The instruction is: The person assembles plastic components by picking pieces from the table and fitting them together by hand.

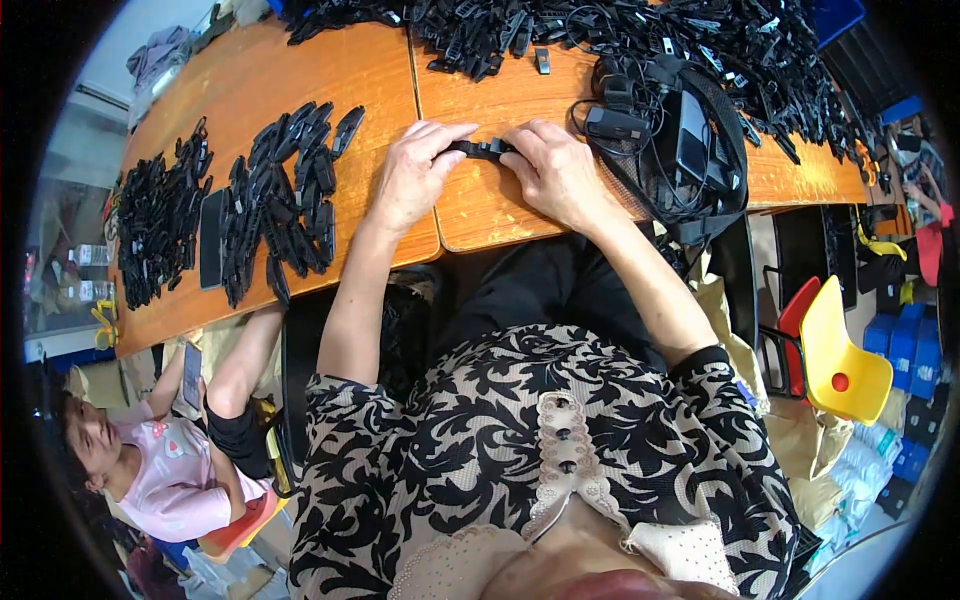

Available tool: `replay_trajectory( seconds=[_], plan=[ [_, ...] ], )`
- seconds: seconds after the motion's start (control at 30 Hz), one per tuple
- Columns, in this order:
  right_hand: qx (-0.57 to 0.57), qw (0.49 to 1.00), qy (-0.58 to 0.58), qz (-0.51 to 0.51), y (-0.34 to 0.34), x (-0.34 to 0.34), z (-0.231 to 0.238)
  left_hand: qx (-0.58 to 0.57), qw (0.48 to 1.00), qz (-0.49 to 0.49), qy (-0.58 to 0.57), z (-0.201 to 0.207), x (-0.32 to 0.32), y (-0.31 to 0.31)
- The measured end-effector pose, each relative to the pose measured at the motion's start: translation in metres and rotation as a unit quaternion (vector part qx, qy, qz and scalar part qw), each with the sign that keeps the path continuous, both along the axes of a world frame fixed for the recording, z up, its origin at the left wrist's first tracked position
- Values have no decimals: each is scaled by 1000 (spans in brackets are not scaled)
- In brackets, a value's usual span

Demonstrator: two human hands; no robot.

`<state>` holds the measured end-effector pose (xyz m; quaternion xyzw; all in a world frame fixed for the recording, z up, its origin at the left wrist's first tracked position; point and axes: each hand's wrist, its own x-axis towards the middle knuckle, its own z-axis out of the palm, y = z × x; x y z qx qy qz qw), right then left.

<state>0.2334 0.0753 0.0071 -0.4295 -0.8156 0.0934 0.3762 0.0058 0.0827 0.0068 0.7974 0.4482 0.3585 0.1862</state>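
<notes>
Over the near middle of the wooden table, my left hand (418, 172) and my right hand (556, 170) face each other. Between them stretches a short black strap (484, 148) with a buckle-like piece in its middle. Each hand is closed in a pinch on one end of it, and the fingers hide those ends. Left of my hands lie two heaps of similar black pieces, a nearer heap (285, 195) and a farther-left heap (160, 225). A dark flat phone-like slab (211, 240) rests between these heaps.
A big pile of black pieces (640, 25) covers the table's far side. Right of my hand sits a black mesh tray (725, 125) with cables and a dark device. At the left, a seated person (170, 460) holds a phone. A yellow chair (845, 355) stands at right.
</notes>
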Motion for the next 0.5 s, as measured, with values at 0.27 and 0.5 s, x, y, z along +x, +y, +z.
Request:
replay_trajectory(
  seconds=[0.27,0.5],
  plan=[
    [81,991,-89,63,18,-2,-4,-30,998,2,-47,2,3,1],
    [65,992,-24,107,37,-27,-9,-49,996,35,-71,4,0,-4]
  ],
)
